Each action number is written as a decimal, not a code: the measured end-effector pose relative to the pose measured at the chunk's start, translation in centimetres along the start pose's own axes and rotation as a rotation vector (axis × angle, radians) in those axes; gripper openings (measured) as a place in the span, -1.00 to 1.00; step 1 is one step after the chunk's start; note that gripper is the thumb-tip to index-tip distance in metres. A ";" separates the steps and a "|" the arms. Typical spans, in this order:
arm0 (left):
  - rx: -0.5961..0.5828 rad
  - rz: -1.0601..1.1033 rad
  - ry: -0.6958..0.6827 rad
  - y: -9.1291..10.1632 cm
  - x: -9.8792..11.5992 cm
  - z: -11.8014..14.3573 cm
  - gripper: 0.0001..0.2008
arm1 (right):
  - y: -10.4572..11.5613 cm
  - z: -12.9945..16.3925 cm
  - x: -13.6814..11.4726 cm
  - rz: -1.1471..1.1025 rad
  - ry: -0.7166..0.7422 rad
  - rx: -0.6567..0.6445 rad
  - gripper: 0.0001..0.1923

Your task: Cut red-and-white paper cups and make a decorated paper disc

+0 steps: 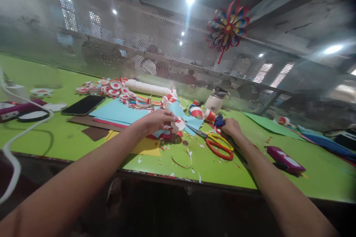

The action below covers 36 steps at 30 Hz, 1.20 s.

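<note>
My left hand [160, 121] pinches a small white paper disc [178, 124] with a red patch at its centre. It is above the stacked coloured paper. My right hand [231, 126] is closed beside a crumpled-looking dark blue thing [219, 121]; its fingertips are partly hidden, so what it grips is unclear. Between the hands lie scissors [219, 146] with one yellow and one red handle, their blades pointing left towards the disc. Light blue paper sheets [116, 112], brown paper [95, 133] and yellow paper [144, 146] lie under and beside my left forearm.
Behind are a pile of red-and-white paper discs [114, 88], a white roll [150, 87] and a pale jug [215, 100]. A phone [83, 104] and white cable [13, 137] are left; a purple box [286, 160] is right. Paper scraps litter the green table [241, 176]. A pinwheel [228, 27] hangs on the mesh screen.
</note>
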State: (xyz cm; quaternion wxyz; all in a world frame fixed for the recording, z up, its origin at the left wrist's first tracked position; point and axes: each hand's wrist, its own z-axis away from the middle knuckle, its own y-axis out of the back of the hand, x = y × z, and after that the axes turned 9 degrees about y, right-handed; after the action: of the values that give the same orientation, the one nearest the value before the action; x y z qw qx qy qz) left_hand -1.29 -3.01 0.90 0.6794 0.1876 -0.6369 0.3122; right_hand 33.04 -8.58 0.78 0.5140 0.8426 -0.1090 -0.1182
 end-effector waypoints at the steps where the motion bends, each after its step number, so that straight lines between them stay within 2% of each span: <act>1: 0.001 -0.010 0.004 -0.1 0.0 0.0 -0.85 | 0.5 0.1 -0.3 -0.004 -0.010 0.030 -0.74; 4: 0.004 -0.029 0.027 -0.4 0.0 0.1 -0.83 | 2.5 0.8 -2.6 -0.054 0.019 0.131 -0.65; 7: 0.003 -0.032 0.038 -0.6 -0.1 0.0 -0.81 | 4.5 2.1 -6.9 -0.222 0.187 0.142 -0.72; 9: 0.011 -0.031 0.034 -0.6 -0.3 -0.1 -0.81 | 5.1 3.4 -10.2 -0.572 0.400 0.082 -0.74; 11: 0.017 -0.039 0.022 -0.5 -0.5 -0.2 -0.80 | 5.1 4.6 -12.9 -0.719 0.534 -0.020 -0.75; 14: 0.018 -0.081 0.008 -0.4 -0.7 -0.3 -0.80 | 4.3 5.7 -15.1 -0.776 0.543 -0.140 -0.75; 22: 0.068 -0.194 0.001 -1.0 -0.4 0.0 -0.78 | 2.8 6.5 -15.3 -1.054 0.309 -0.205 -0.78; 30: 0.043 -0.156 -0.012 -0.9 -0.4 0.0 -0.87 | 2.9 6.3 -14.1 -1.191 0.211 -0.251 -0.74; 36: 0.056 -0.109 0.003 -1.4 -0.1 0.2 -0.78 | 3.4 6.0 -13.3 -1.209 0.164 -0.298 -0.74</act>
State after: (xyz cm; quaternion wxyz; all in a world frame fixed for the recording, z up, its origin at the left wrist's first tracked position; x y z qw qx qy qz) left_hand -0.47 -4.19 1.02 0.6909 0.2406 -0.6157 0.2929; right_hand 18.34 -11.07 2.28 0.4749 0.6810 0.4442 -0.3368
